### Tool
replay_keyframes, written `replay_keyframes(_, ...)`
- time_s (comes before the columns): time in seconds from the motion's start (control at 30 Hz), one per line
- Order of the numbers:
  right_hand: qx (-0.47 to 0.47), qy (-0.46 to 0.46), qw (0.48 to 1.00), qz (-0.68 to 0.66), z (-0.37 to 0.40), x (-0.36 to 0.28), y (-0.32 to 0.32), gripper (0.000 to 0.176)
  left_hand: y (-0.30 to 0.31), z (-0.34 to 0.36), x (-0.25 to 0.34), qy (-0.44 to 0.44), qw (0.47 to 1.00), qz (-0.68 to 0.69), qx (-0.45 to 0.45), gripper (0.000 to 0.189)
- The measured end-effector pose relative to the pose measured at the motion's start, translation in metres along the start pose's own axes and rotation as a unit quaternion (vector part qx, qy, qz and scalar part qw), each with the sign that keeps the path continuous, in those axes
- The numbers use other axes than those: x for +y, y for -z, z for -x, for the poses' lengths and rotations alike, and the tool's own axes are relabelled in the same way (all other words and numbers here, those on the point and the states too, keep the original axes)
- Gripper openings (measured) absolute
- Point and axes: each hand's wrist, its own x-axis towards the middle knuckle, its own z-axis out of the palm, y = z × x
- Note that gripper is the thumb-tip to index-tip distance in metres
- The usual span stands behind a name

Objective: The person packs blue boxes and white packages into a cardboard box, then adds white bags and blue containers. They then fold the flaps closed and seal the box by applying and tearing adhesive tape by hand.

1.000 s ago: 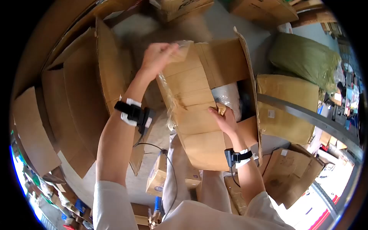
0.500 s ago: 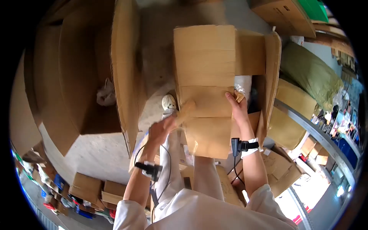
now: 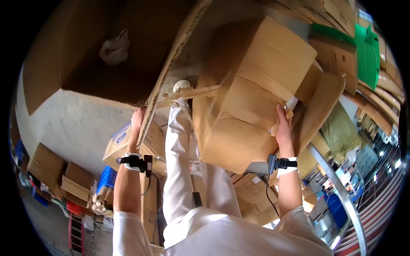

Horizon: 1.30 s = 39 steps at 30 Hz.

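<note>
My right hand (image 3: 284,130) is closed on the edge of a brown cardboard box (image 3: 252,102), its thumb on top, beside a crumpled bit of brown tape (image 3: 289,113). This box stands tilted in front of my legs. From its left side a strip of brown packing tape (image 3: 200,91) stretches leftwards over my shoe. My left hand (image 3: 137,121) is at the lower end of a large open box's cardboard flap (image 3: 175,57); its fingers look curled round the edge and are partly hidden. A white plastic bag (image 3: 115,48) lies inside that large box.
A carton with a blue print (image 3: 117,145) stands beside my left wrist. Open boxes (image 3: 47,168) sit at lower left, near a red ladder-like frame (image 3: 77,234). On the right are a metal rail (image 3: 337,192), a green sheet (image 3: 367,55) and stacked cardboard.
My left hand has moved from the tape beside the box to the large box's flap on the left. The held box appears rotated clockwise, and the view has turned too. My right hand stays on its edge.
</note>
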Motion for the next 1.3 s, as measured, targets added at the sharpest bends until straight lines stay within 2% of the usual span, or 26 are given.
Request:
replay_keyframes(0.03, 0.002, -0.01, 1.0, -0.007, -0.002, 0.003, -0.001, 0.067, -0.014, -0.011, -0.04, -0.047, 0.998, -0.026, -0.013, 0.049)
replay_keyframes(0.1, -0.005, -0.033, 0.999, -0.003, 0.003, -0.002, -0.004, 0.067, -0.042, 0.01, -0.048, -0.097, 0.98, 0.169, 0.045, 0.056)
replay_keyframes(0.13, -0.018, -0.04, 0.999, 0.007, 0.005, -0.009, -0.01, 0.068, -0.048, 0.032, -0.008, -0.063, 0.967, 0.245, 0.042, 0.055)
replay_keyframes(0.2, -0.015, -0.046, 0.999, 0.001, 0.008, -0.01, -0.006, 0.069, -0.07, 0.054, 0.014, 0.005, 0.968, 0.249, 0.042, 0.051)
replay_keyframes(0.23, 0.0, -0.039, 0.999, -0.017, 0.004, 0.0, -0.007, 0.069, -0.076, 0.053, 0.022, 0.034, 0.982, 0.18, 0.049, 0.049)
replay_keyframes(0.27, 0.015, -0.031, 0.999, -0.036, -0.004, 0.008, -0.007, 0.069, -0.072, 0.051, 0.023, 0.1, 0.977, 0.165, -0.091, 0.054)
replay_keyframes(0.33, 0.02, -0.015, 0.999, -0.041, -0.009, 0.014, -0.01, 0.07, -0.076, 0.069, 0.054, -0.009, 0.96, 0.279, 0.016, 0.053)
replay_keyframes(0.4, 0.037, 0.002, 0.999, -0.035, -0.009, 0.019, -0.011, 0.07, -0.074, 0.08, 0.091, -0.063, 0.923, 0.38, 0.017, 0.055)
replay_keyframes(0.43, 0.048, 0.015, 0.998, -0.027, -0.01, 0.02, -0.014, 0.071, -0.06, 0.086, 0.121, -0.056, 0.901, 0.43, -0.023, 0.058)
replay_keyframes(0.47, 0.062, 0.028, 0.998, -0.018, -0.009, 0.021, -0.016, 0.071, -0.062, 0.086, 0.136, -0.031, 0.86, 0.506, -0.051, 0.046)
replay_keyframes(0.5, 0.065, 0.012, 0.998, -0.019, -0.004, 0.018, -0.016, 0.072, -0.066, 0.078, 0.142, -0.018, 0.841, 0.538, -0.046, 0.036)
replay_keyframes(0.57, 0.067, -0.015, 0.997, -0.023, 0.001, 0.007, -0.02, 0.075, -0.073, 0.047, 0.155, 0.003, 0.799, 0.601, -0.031, 0.025)
replay_keyframes(0.6, 0.056, -0.005, 0.998, -0.03, -0.001, 0.008, -0.021, 0.075, -0.083, 0.032, 0.171, -0.128, 0.723, 0.677, 0.047, 0.026)
replay_keyframes(0.7, 0.037, 0.008, 0.998, -0.043, -0.009, 0.018, -0.013, 0.076, -0.066, 0.014, 0.214, -0.008, 0.701, 0.711, 0.055, 0.031)
replay_keyframes(0.73, 0.036, 0.006, 0.998, -0.045, -0.012, 0.022, -0.01, 0.076, -0.059, 0.008, 0.213, -0.041, 0.772, 0.634, 0.014, 0.043)
replay_keyframes(0.77, 0.035, 0.003, 0.998, -0.049, -0.015, 0.027, -0.008, 0.076, -0.058, 0.01, 0.22, -0.081, 0.875, 0.474, 0.061, 0.045)
replay_keyframes(0.8, 0.044, 0.01, 0.998, -0.051, -0.017, 0.028, -0.009, 0.076, -0.053, 0.016, 0.235, -0.119, 0.943, 0.294, 0.106, 0.048)
replay_keyframes(0.83, 0.053, 0.017, 0.997, -0.053, -0.017, 0.031, -0.01, 0.075, -0.058, 0.018, 0.239, -0.145, 0.964, 0.199, 0.103, 0.05)
replay_keyframes(0.87, 0.062, 0.021, 0.996, -0.054, -0.015, 0.034, -0.01, 0.075, -0.063, 0.02, 0.243, -0.171, 0.974, 0.103, 0.106, 0.052)
replay_keyframes(0.93, 0.051, 0.017, 0.997, -0.06, -0.016, 0.036, -0.01, 0.074, -0.089, 0.011, 0.236, -0.209, 0.971, 0.11, 0.037, 0.059)
replay_keyframes(1.03, 0.054, 0.021, 0.997, -0.046, -0.017, 0.034, -0.011, 0.072, -0.104, 0.012, 0.238, -0.276, 0.931, 0.229, 0.065, 0.043)
replay_keyframes(1.13, 0.078, 0.022, 0.995, -0.051, -0.015, 0.039, -0.009, 0.07, -0.137, 0.006, 0.224, -0.151, 0.909, 0.377, 0.092, 0.027)
replay_keyframes(1.2, 0.079, 0.023, 0.995, -0.063, -0.018, 0.04, -0.014, 0.069, -0.136, -0.004, 0.216, -0.016, 0.88, 0.472, 0.051, 0.026)
replay_keyframes(1.27, 0.067, 0.023, 0.995, -0.069, -0.016, 0.037, -0.015, 0.068, -0.137, -0.015, 0.219, 0.039, 0.877, 0.471, 0.089, 0.028)
replay_keyframes(1.3, 0.072, 0.03, 0.995, -0.064, -0.016, 0.035, -0.017, 0.071, -0.142, -0.022, 0.228, 0.026, 0.893, 0.426, 0.146, 0.03)
